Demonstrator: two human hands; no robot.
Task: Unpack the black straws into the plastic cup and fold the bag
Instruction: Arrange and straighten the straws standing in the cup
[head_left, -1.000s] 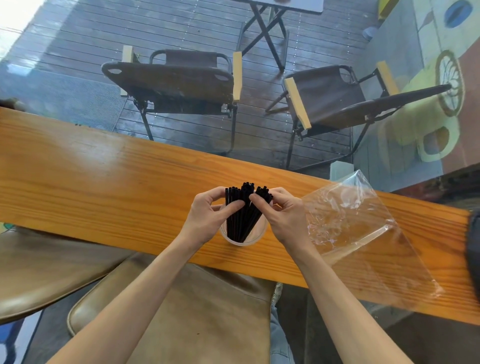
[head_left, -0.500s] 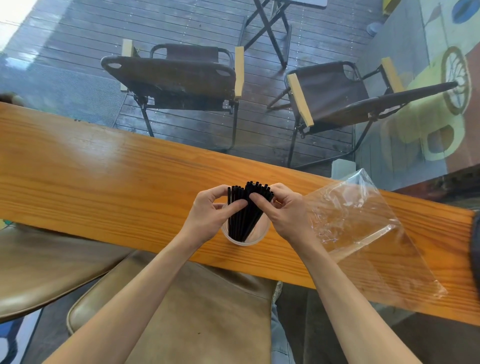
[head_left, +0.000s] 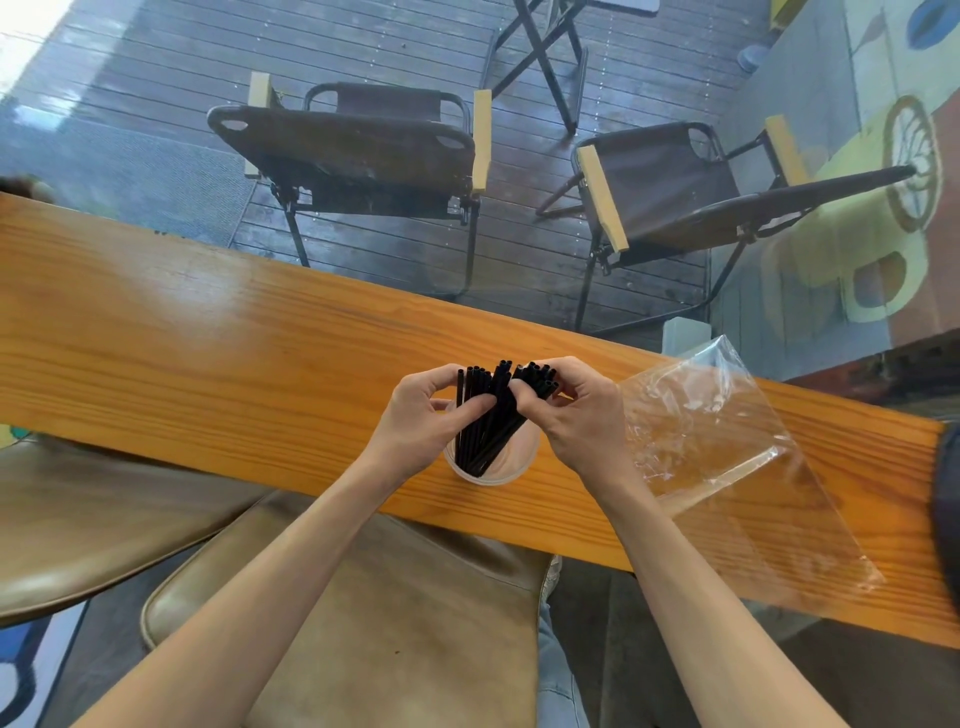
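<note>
Two bare hands meet over the plastic cup (head_left: 491, 465) just right of centre in the frame, each pinching part of a bundle of black straws (head_left: 491, 410) that stands in it. The left hand (head_left: 423, 421) closes thumb and fingers on the left portion of the bundle; the right hand (head_left: 576, 415) closes on the right portion, near the open tips. The hands are close together, thumbs nearly touching, so that the straws fan slightly at the top while their lower ends converge inside the cup. This grip near the tips probably serves to gather and settle the straws, keeping them from splaying over the rim. The cup rests on the wooden counter (head_left: 208, 353), near its lower edge, directly in front of the person.

Lying flat at centre right, just beside the right hand, is the clear bag (head_left: 727, 457); it looks empty, and one corner overhangs the counter's lower edge. It is unfolded, within easy reach for the remaining step. By this reading the unpacking is essentially done and the folding not yet begun.

Beyond the counter, in the upper half of the frame, two folding chairs (head_left: 363, 150) stand on dark decking.
</note>
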